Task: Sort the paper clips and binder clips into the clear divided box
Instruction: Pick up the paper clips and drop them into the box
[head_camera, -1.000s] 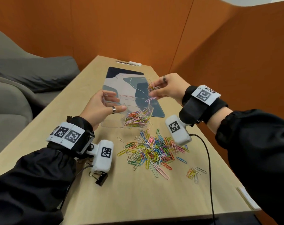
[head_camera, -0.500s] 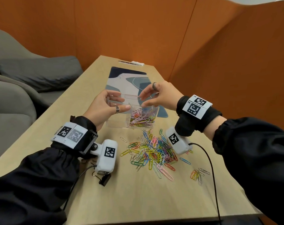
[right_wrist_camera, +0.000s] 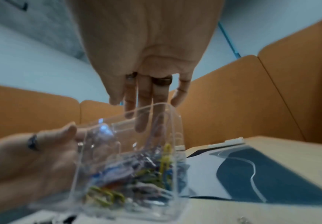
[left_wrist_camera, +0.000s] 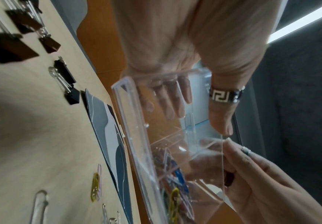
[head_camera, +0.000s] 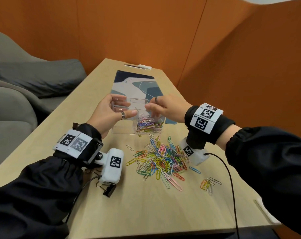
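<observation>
The clear divided box stands on the table; its right compartment holds a heap of coloured paper clips, its left one looks bare. My left hand grips the box's left end, thumb on the near wall and fingers behind the far wall. My right hand hangs over the right compartment with straight fingers dipping inside, nothing pinched. A loose pile of paper clips lies in front of the box. One black binder clip lies under my left wrist; others show in the left wrist view.
A patterned mat lies behind the box, with a white strip at the table's far end. A small clip cluster sits near the right edge, by a black cable. Orange walls close the right and back; a grey sofa stands left.
My right hand came down from above the box, where it pinched a few clips, into the right compartment; its fingers now hold none. The left hand kept its grip on the box.
</observation>
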The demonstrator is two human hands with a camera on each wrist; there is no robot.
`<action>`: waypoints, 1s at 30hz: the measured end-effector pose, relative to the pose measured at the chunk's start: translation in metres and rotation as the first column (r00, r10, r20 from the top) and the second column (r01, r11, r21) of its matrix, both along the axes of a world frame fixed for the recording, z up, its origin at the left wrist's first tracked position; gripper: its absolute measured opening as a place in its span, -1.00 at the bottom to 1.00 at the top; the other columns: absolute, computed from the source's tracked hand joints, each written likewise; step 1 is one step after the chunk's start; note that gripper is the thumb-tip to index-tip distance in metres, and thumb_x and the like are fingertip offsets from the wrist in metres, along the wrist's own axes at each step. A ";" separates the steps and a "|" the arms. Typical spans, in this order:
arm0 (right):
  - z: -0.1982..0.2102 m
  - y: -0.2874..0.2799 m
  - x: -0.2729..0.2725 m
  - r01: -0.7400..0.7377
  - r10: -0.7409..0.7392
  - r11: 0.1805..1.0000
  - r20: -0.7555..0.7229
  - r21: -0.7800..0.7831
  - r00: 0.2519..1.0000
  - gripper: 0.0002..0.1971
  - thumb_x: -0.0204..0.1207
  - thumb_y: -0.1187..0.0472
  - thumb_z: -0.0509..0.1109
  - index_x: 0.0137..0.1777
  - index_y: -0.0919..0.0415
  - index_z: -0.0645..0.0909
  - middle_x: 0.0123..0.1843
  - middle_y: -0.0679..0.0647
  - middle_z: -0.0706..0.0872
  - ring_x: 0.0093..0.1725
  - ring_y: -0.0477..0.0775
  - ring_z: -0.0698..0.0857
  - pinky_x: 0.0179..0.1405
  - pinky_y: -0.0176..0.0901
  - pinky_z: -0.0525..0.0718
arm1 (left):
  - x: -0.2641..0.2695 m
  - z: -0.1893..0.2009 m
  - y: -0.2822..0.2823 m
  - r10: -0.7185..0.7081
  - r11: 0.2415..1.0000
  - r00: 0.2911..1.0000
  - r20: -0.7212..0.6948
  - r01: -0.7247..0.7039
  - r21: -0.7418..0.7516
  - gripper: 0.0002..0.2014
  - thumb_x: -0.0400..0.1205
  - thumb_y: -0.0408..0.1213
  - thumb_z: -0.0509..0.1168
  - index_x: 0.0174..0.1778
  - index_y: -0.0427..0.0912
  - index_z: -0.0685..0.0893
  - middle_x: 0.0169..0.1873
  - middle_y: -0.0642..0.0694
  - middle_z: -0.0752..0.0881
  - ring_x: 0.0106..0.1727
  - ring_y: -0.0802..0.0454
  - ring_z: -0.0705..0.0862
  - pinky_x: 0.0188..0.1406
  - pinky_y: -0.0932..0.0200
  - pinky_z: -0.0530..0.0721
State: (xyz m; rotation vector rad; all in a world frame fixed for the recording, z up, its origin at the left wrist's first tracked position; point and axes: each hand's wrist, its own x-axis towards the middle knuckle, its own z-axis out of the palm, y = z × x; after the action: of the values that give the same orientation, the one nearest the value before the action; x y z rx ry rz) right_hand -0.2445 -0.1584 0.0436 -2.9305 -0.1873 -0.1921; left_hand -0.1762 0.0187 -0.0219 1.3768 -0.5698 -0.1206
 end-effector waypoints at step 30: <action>-0.003 -0.015 -0.016 0.004 -0.004 1.000 0.010 0.002 1.000 -0.49 0.68 -0.07 0.05 -0.20 0.18 0.74 -0.33 0.00 0.78 -0.46 -0.39 0.56 -0.36 -0.50 0.28 | -0.003 0.001 0.000 0.004 1.000 0.998 0.058 -0.005 0.019 -0.50 0.29 -0.35 0.53 0.10 -0.09 0.50 -0.03 0.00 0.68 0.00 0.10 0.68 0.08 0.18 0.65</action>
State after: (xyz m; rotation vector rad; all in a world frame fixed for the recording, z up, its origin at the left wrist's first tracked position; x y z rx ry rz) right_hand -0.2601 -0.1732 0.0405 -2.9289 -0.1823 -0.2072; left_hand -0.1797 0.0190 -0.0209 1.4040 -0.6154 -0.0829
